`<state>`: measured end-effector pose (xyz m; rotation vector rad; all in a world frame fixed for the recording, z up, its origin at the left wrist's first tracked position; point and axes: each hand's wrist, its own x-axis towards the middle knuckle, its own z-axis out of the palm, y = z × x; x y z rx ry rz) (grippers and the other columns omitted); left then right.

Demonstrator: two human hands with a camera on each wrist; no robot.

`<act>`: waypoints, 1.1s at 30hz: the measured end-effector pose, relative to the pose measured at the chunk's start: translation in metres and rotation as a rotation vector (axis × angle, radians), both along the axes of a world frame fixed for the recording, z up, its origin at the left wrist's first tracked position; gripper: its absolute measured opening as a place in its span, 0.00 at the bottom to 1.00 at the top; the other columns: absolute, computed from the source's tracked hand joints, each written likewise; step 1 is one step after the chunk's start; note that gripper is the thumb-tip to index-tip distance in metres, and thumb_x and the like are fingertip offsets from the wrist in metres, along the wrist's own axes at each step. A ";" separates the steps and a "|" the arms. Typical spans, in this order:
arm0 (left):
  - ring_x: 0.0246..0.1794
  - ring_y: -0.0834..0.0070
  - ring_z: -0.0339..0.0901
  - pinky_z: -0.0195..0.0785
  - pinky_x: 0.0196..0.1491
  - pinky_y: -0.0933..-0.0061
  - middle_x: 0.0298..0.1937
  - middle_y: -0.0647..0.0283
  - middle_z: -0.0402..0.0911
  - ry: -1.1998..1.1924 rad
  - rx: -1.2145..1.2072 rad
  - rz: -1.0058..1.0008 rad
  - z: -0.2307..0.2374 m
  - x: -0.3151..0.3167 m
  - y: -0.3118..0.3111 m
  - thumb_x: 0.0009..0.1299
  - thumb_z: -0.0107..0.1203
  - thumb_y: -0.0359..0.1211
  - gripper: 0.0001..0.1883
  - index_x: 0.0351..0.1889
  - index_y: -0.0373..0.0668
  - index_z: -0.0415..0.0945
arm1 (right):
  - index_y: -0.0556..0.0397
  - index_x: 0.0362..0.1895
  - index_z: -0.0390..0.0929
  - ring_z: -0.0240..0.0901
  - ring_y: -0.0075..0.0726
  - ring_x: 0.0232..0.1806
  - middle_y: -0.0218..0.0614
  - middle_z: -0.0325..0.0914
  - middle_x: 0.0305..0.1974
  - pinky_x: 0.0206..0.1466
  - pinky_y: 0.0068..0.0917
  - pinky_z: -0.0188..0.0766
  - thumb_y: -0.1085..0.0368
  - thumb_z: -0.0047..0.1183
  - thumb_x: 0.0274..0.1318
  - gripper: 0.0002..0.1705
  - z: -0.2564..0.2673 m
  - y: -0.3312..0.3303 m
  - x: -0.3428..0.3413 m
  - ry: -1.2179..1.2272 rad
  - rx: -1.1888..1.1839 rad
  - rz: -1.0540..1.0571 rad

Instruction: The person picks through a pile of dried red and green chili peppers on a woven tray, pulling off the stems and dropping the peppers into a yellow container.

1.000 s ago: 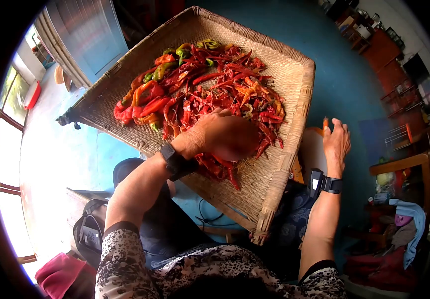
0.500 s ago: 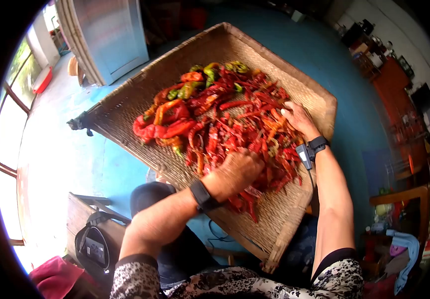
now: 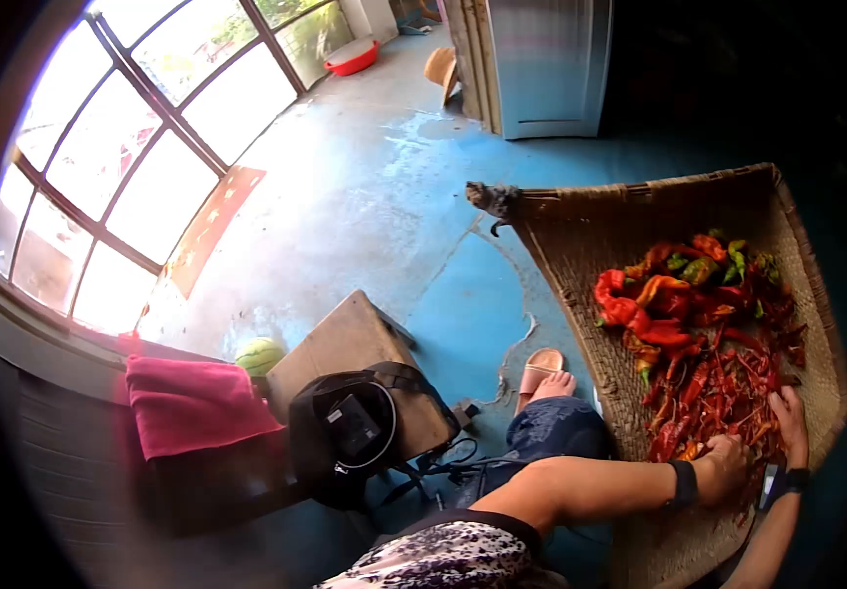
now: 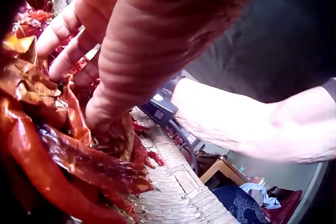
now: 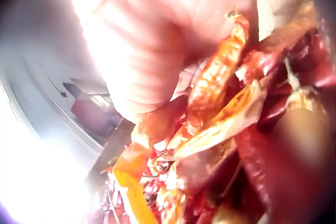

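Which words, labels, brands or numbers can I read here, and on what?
None is legible.
Dark device in the black bag: small pale markings, too small to read.
Orange panel by the windows: pale marks, too blurred to tell whether they are writing.

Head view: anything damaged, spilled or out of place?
Two oddities: a jagged line across the blue floor near the sandal, likely a crack; and a dark, ragged wrap on one corner of the basket, unlike the weave, possibly a patch. No peppers visible on the floor.
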<state>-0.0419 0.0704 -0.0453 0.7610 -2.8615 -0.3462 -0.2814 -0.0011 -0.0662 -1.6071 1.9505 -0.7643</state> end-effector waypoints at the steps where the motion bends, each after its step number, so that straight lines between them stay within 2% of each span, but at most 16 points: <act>1: 0.40 0.62 0.71 0.63 0.27 0.60 0.39 0.59 0.76 -0.015 -0.034 0.034 -0.008 -0.011 0.001 0.61 0.52 0.45 0.16 0.41 0.48 0.81 | 0.58 0.46 0.69 0.67 0.34 0.45 0.35 0.72 0.42 0.50 0.31 0.64 0.51 0.51 0.61 0.22 0.001 0.009 0.009 -0.125 0.045 0.022; 2: 0.41 0.62 0.72 0.63 0.28 0.59 0.40 0.59 0.77 -0.030 -0.070 0.066 -0.016 -0.020 0.004 0.62 0.51 0.46 0.17 0.42 0.50 0.81 | 0.58 0.45 0.67 0.66 0.34 0.44 0.34 0.70 0.42 0.50 0.31 0.64 0.51 0.50 0.61 0.21 0.008 0.015 0.020 -0.250 0.091 0.042; 4: 0.43 0.62 0.76 0.65 0.29 0.58 0.42 0.62 0.79 -0.109 0.202 -0.109 0.023 0.003 -0.007 0.65 0.48 0.46 0.17 0.45 0.52 0.80 | 0.58 0.43 0.67 0.65 0.33 0.43 0.35 0.69 0.41 0.50 0.31 0.63 0.52 0.48 0.62 0.20 0.073 0.038 0.092 -0.189 0.249 0.247; 5: 0.43 0.64 0.78 0.67 0.31 0.57 0.45 0.64 0.81 -0.002 0.193 -0.098 0.024 0.008 -0.004 0.66 0.47 0.46 0.18 0.48 0.53 0.79 | 0.58 0.41 0.67 0.65 0.34 0.40 0.37 0.69 0.38 0.48 0.31 0.63 0.51 0.45 0.63 0.20 0.062 0.047 0.093 -0.029 0.071 0.217; 10: 0.43 0.64 0.79 0.68 0.39 0.62 0.44 0.61 0.81 0.119 0.197 -0.212 0.034 0.029 -0.008 0.60 0.54 0.46 0.20 0.43 0.43 0.82 | 0.62 0.47 0.67 0.66 0.41 0.43 0.43 0.71 0.40 0.50 0.35 0.62 0.53 0.42 0.66 0.22 0.018 0.076 0.061 0.091 -0.009 0.087; 11: 0.42 0.63 0.78 0.67 0.44 0.64 0.43 0.58 0.81 0.127 -0.026 -0.242 0.002 0.006 -0.010 0.58 0.56 0.47 0.23 0.44 0.40 0.81 | 0.61 0.47 0.68 0.66 0.35 0.43 0.38 0.71 0.41 0.49 0.29 0.64 0.56 0.42 0.66 0.19 0.015 0.084 0.065 0.197 -0.050 0.024; 14: 0.41 0.60 0.77 0.67 0.46 0.62 0.40 0.56 0.81 0.108 0.054 -0.264 0.015 0.022 -0.023 0.54 0.58 0.47 0.22 0.38 0.39 0.82 | 0.62 0.48 0.69 0.68 0.36 0.45 0.39 0.72 0.43 0.50 0.29 0.64 0.58 0.42 0.66 0.18 -0.007 0.096 0.055 0.248 -0.229 0.120; 16: 0.32 0.60 0.80 0.71 0.38 0.59 0.26 0.62 0.82 0.095 0.123 -0.260 0.034 0.029 -0.040 0.53 0.59 0.46 0.14 0.25 0.45 0.82 | 0.62 0.49 0.70 0.69 0.37 0.46 0.40 0.72 0.45 0.51 0.29 0.64 0.60 0.43 0.66 0.18 -0.018 0.103 0.042 0.307 -0.399 0.185; 18: 0.35 0.62 0.81 0.72 0.36 0.63 0.30 0.60 0.83 0.367 0.045 -0.015 0.001 -0.008 -0.067 0.55 0.60 0.46 0.15 0.29 0.45 0.84 | 0.62 0.49 0.70 0.69 0.38 0.47 0.41 0.73 0.46 0.52 0.29 0.65 0.60 0.43 0.65 0.17 -0.014 0.106 0.038 0.330 -0.492 0.213; 21: 0.35 0.65 0.81 0.72 0.31 0.66 0.30 0.62 0.83 0.393 -0.113 0.085 0.013 0.003 -0.065 0.57 0.59 0.45 0.12 0.27 0.47 0.82 | 0.62 0.48 0.76 0.72 0.40 0.48 0.41 0.75 0.49 0.53 0.30 0.66 0.69 0.45 0.64 0.13 0.023 0.111 0.045 0.204 -0.274 0.361; 24: 0.37 0.63 0.81 0.72 0.32 0.65 0.33 0.60 0.83 0.449 -0.156 -0.020 -0.015 -0.004 -0.058 0.60 0.57 0.44 0.12 0.30 0.46 0.82 | 0.60 0.51 0.75 0.72 0.38 0.50 0.40 0.76 0.49 0.55 0.29 0.66 0.65 0.46 0.65 0.15 0.030 0.119 0.054 0.095 -0.300 0.204; 27: 0.38 0.62 0.81 0.73 0.33 0.63 0.34 0.59 0.83 0.240 -0.011 -0.051 -0.012 -0.001 -0.041 0.63 0.53 0.41 0.10 0.32 0.47 0.81 | 0.64 0.54 0.72 0.72 0.39 0.52 0.43 0.74 0.52 0.57 0.31 0.67 0.65 0.40 0.69 0.17 0.035 0.127 0.065 -0.076 -0.384 0.140; 29: 0.35 0.63 0.82 0.73 0.31 0.63 0.34 0.58 0.83 0.319 -0.123 -0.047 -0.006 0.004 -0.033 0.63 0.53 0.40 0.10 0.31 0.46 0.81 | 0.64 0.53 0.74 0.73 0.37 0.50 0.44 0.75 0.53 0.54 0.29 0.69 0.64 0.41 0.69 0.18 0.048 0.128 0.069 0.047 -0.414 0.104; 30: 0.32 0.61 0.82 0.73 0.29 0.63 0.33 0.57 0.82 0.232 -0.058 -0.073 -0.011 -0.008 -0.036 0.62 0.53 0.40 0.11 0.33 0.45 0.80 | 0.63 0.53 0.74 0.74 0.35 0.49 0.43 0.77 0.51 0.53 0.27 0.69 0.64 0.42 0.68 0.17 0.049 0.130 0.073 -0.042 -0.434 0.043; 31: 0.30 0.59 0.81 0.73 0.28 0.61 0.32 0.56 0.81 0.423 -0.022 -0.141 0.012 0.012 -0.030 0.62 0.53 0.40 0.12 0.37 0.44 0.79 | 0.62 0.52 0.75 0.75 0.33 0.47 0.41 0.79 0.47 0.52 0.27 0.70 0.65 0.44 0.67 0.17 0.064 0.133 0.085 0.068 -0.461 0.037; 33: 0.31 0.59 0.81 0.74 0.28 0.60 0.32 0.57 0.81 0.202 0.071 -0.159 0.027 0.021 -0.036 0.63 0.52 0.39 0.10 0.39 0.49 0.77 | 0.60 0.51 0.77 0.75 0.25 0.37 0.38 0.82 0.41 0.42 0.22 0.71 0.64 0.48 0.65 0.15 0.081 0.141 0.092 -0.031 -0.497 -0.056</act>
